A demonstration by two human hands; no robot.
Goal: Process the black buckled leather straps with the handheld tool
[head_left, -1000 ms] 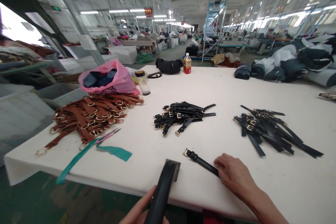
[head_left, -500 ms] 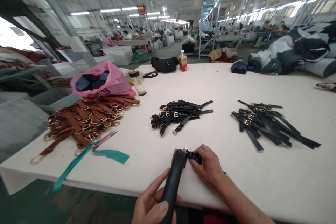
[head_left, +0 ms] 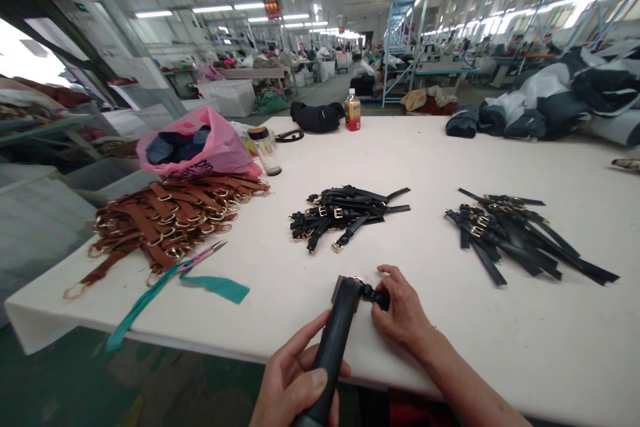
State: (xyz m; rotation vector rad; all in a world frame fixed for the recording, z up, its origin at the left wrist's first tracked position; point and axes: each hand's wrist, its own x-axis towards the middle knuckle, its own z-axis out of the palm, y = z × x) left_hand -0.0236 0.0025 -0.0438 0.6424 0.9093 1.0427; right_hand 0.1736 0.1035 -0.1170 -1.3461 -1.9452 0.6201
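My left hand (head_left: pixel 295 373) is wrapped round a long black handheld tool (head_left: pixel 336 330), thumb on top; its exact kind is unclear. The tool's far end meets the gold buckle of a short black strap (head_left: pixel 374 295). My right hand (head_left: pixel 404 313) pinches this strap near the buckle, its index finger lifted a little. Beyond the hands lies a pile of black buckle straps (head_left: pixel 345 212). Another heap of black straps (head_left: pixel 520 230), with longer tails, is to the right.
Brown straps with gold rings (head_left: pixel 160 220) are heaped at left, beside a pink bag (head_left: pixel 220 147). Scissors (head_left: pixel 205 257) with teal cloth (head_left: pixel 220 285) lie nearer. A jar (head_left: pixel 265 150), a drink bottle (head_left: pixel 353 112) and dark rolls (head_left: pixel 525 121) stand farther back on the white table (head_left: pixel 425 160).
The camera view has shifted slightly. My right index finger has lifted away from the strap a little. Both hands still hold the tool and strap close together.
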